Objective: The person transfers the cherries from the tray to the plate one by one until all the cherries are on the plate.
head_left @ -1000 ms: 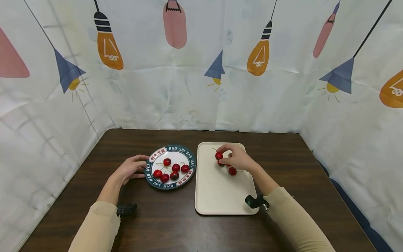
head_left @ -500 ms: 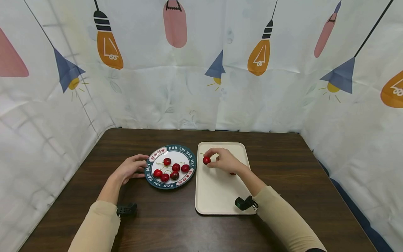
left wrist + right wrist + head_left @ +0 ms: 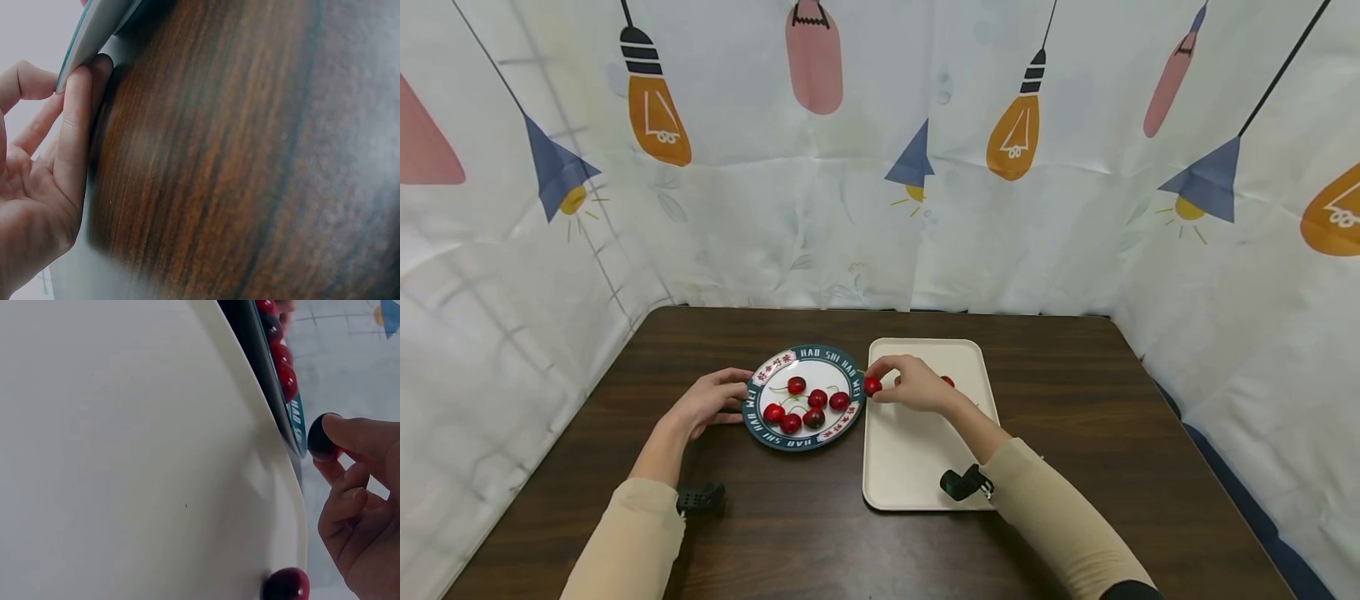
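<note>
1. Cherries: split between plate, tray and right hand.
2. Curtain: white, hanging behind table, printed with bulbs and lamps.
3. Table: dark brown, wood grain, under tray and plate.
4. Tray: cream, rectangular, right of plate. Full cherry count unclear, hand in the way.
5. Plate: round, teal lettered rim, six cherries on white middle.
6. Left hand: fingers extended, touching plate's left rim.
7. Right hand: pinching one cherry, thumb against fingers.
8. Held cherry: over tray's left edge, just beside plate's right rim.
9. Tray cherry: partly hidden behind right hand.
</note>
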`<control>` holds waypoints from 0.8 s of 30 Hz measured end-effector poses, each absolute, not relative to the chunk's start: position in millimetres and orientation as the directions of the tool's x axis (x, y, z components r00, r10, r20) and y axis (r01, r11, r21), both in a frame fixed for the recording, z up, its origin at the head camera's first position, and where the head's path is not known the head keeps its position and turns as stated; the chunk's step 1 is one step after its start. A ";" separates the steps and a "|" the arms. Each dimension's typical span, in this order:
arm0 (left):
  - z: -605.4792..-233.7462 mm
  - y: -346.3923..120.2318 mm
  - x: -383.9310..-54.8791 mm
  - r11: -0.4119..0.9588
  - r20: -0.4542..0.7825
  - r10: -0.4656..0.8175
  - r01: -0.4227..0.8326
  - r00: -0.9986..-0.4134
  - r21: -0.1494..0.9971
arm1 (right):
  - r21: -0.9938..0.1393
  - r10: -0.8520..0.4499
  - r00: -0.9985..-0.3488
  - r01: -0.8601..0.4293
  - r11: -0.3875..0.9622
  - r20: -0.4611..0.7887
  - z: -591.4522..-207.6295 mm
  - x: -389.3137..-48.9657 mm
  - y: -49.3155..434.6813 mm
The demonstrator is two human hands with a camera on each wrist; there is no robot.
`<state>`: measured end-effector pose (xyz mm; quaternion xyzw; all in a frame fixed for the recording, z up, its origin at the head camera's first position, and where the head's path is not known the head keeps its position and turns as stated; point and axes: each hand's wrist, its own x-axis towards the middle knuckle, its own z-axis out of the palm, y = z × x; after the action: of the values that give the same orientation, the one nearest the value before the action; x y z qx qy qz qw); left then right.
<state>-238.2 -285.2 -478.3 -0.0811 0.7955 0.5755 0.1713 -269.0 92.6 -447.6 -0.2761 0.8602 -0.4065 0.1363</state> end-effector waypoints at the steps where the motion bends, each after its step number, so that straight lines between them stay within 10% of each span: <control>1: -478.1 -285.4 -238.2 0.323 -0.367 0.068 -0.328 -0.928 0.888 | -0.772 -0.585 -0.811 -0.363 0.522 -0.015 -447.6 -268.6 90.3; 24: -477.3 -293.0 -239.5 0.280 -0.389 0.122 -0.344 -0.913 0.896 | -0.747 -0.632 -0.775 -0.415 0.519 -0.009 -458.8 -266.1 63.3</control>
<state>-239.5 -293.0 -477.3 -0.0716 0.7755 0.5959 0.1959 -266.1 63.3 -458.8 -0.3043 0.8600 -0.3845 0.1412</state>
